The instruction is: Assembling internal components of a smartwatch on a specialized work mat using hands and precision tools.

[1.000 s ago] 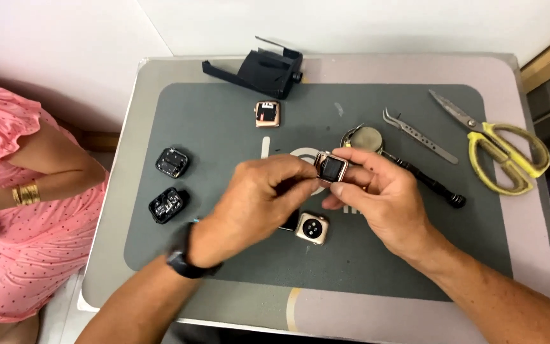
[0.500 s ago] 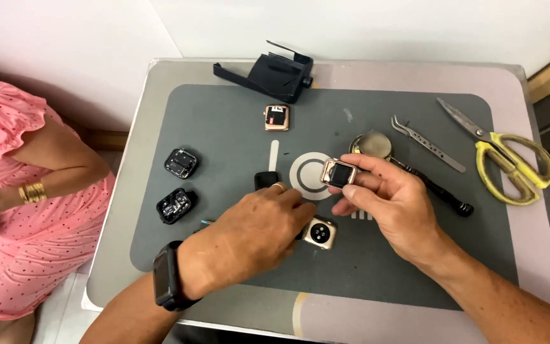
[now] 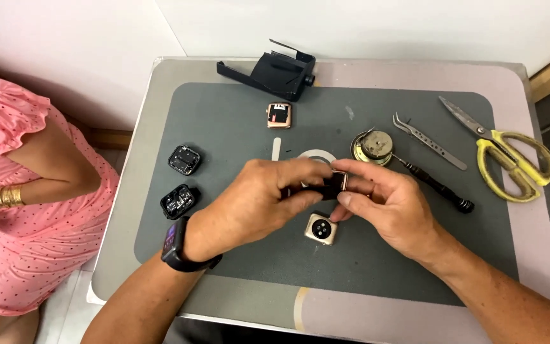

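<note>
Both my hands meet over the middle of the grey work mat (image 3: 237, 140). My right hand (image 3: 389, 207) pinches a small gold-edged watch case (image 3: 337, 184) with a dark face. My left hand (image 3: 256, 200), with a black watch on its wrist, has its fingertips on the same case from the left. Just below them, a gold watch back (image 3: 321, 229) with round sensors lies face up on the mat.
On the mat lie another gold watch body (image 3: 279, 115), two black watch cases (image 3: 184, 159) (image 3: 178, 201), a round metal part (image 3: 372, 146), tweezers (image 3: 429, 141) and a black screwdriver (image 3: 437, 188). Yellow scissors (image 3: 510, 156) sit right; a black holder (image 3: 275, 68) at back. A person in pink (image 3: 27, 191) sits left.
My left hand has come back up from the mat to the watch case held in my right hand. The view has shifted slightly.
</note>
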